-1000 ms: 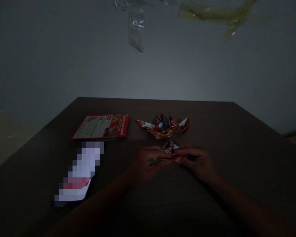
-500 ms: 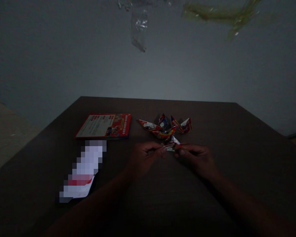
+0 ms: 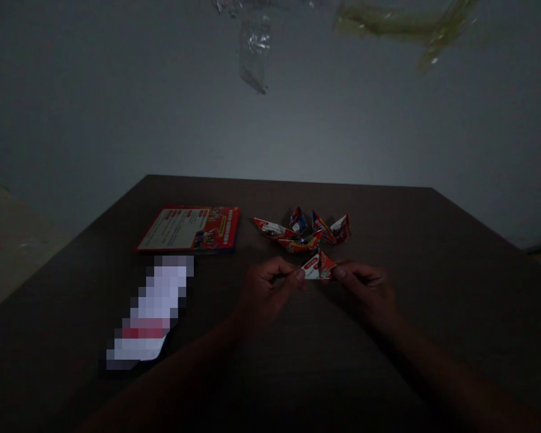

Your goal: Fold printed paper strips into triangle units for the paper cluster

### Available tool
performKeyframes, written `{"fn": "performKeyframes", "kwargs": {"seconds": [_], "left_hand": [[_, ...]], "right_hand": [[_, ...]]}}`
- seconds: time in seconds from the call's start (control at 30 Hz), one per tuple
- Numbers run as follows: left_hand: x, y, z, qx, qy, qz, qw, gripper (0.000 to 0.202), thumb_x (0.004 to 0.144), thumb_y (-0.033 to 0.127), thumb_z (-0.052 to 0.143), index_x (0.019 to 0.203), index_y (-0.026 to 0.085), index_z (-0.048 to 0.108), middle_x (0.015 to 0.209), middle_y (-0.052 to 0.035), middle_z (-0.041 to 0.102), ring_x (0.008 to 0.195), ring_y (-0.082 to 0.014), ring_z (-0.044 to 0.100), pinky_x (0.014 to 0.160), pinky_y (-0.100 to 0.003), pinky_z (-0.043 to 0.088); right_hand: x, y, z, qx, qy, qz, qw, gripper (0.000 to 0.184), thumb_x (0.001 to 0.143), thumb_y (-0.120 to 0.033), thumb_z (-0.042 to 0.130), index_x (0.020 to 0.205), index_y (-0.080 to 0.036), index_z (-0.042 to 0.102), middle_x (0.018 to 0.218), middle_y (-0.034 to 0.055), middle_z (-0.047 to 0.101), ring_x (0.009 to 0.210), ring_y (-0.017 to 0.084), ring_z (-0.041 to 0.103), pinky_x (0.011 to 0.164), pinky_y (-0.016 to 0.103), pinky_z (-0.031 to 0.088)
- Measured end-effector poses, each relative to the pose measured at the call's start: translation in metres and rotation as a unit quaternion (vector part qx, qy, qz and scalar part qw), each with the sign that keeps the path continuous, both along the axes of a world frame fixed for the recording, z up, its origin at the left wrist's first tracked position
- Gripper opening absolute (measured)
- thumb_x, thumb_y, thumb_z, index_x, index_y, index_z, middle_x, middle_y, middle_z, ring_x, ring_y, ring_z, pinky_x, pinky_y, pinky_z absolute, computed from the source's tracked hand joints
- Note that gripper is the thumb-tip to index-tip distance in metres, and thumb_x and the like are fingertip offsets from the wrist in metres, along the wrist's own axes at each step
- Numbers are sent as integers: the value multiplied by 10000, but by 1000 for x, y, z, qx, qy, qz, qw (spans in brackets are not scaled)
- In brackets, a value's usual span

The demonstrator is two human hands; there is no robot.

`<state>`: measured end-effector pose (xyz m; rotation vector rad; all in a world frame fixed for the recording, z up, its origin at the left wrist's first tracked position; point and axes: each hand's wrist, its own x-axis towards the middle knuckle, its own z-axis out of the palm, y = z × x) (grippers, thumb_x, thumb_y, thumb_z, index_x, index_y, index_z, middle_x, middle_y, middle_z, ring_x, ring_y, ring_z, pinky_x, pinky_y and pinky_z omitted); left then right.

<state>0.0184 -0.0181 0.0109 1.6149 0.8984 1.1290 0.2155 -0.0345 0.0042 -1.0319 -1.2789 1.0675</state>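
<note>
A small folded paper piece (image 3: 319,267), red and white and triangular, is pinched between both my hands just above the dark table (image 3: 433,282). My left hand (image 3: 265,290) grips its left corner with thumb and fingers closed. My right hand (image 3: 365,290) holds its right corner the same way. Just beyond it lies a cluster of folded paper boats (image 3: 303,231) in red, white and blue print.
A red printed booklet (image 3: 190,229) lies flat at the left of the boats. A white and red paper (image 3: 152,313), blurred out, lies nearer at the left. A grey wall (image 3: 117,108) rises behind the table with clear plastic and yellowish tape stuck high up.
The paper piece has been pulled out between my hands into a flat triangle and lifted slightly toward the boats. Both hands shifted a little farther from me.
</note>
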Motion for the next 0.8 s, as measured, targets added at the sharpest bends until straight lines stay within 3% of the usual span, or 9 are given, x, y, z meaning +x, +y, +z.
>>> {"fn": "performKeyframes", "kwargs": {"seconds": [0.23, 0.53, 0.8], "left_hand": [[-6, 2, 0, 51, 44, 26, 997, 165, 816, 257, 565, 726, 144, 644, 717, -25, 668, 685, -125, 615, 654, -224, 452], [0, -1, 4, 38, 28, 27, 999, 187, 817, 265, 560, 704, 140, 640, 700, -24, 665, 679, -126, 614, 646, -225, 458], [3, -3, 0, -2, 14, 35, 999, 208, 806, 299, 581, 670, 143, 598, 644, -26, 671, 616, -130, 621, 615, -235, 468]], "right_hand": [[1, 2, 2, -33, -79, 39, 996, 229, 809, -330, 613, 675, -183, 727, 682, 47, 714, 687, 174, 642, 701, 278, 482], [-2, -1, 2, 23, -40, 2, 999, 157, 789, -293, 638, 700, -192, 718, 729, 41, 707, 702, 175, 637, 671, 273, 486], [-9, -3, 8, 21, -50, -36, 998, 181, 757, -277, 670, 598, -195, 647, 642, 35, 686, 650, 167, 622, 625, 271, 489]]}}
